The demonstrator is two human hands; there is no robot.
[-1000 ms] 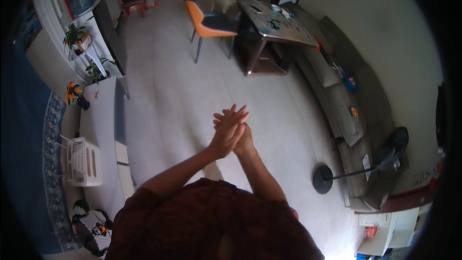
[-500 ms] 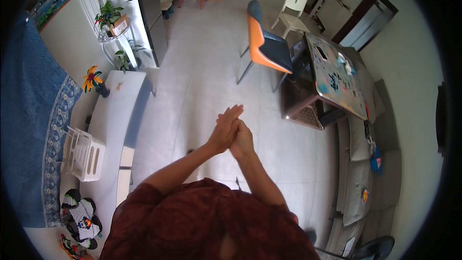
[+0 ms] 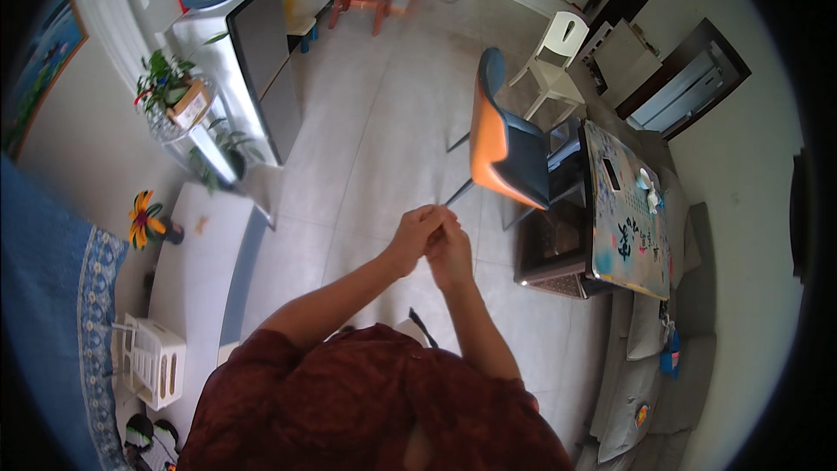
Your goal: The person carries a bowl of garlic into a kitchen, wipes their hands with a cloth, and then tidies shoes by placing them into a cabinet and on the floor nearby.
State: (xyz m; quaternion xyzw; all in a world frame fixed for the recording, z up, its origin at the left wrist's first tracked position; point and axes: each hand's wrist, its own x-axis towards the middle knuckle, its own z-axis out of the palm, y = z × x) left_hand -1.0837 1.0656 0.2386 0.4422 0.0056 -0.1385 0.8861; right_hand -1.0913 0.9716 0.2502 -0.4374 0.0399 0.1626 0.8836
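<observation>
Above the floor in front of my body, my left hand [image 3: 414, 240] and my right hand [image 3: 449, 249] are clasped together. The fingers of both are curled and meet at the top, the left ones folding over toward the right hand. Nothing shows between them besides the hands themselves, though the palms are hidden. Just beyond and to the right stands an orange and dark blue chair [image 3: 493, 153]. It is the nearest furniture to my hands, and they do not touch it.
A table [image 3: 641, 249] with a colourful top stands right, by a grey sofa [image 3: 623, 401]. Along the left runs a low white cabinet [image 3: 205, 262] bearing a flower ornament [image 3: 144, 220] and a white basket [image 3: 157, 362]. Farther off are a water dispenser [image 3: 270, 52] and a cream chair [image 3: 554, 74].
My hands went from lying palm to palm with fingers stretched out to being clasped with fingers curled. The view has shifted forward, bringing the orange chair and table closer.
</observation>
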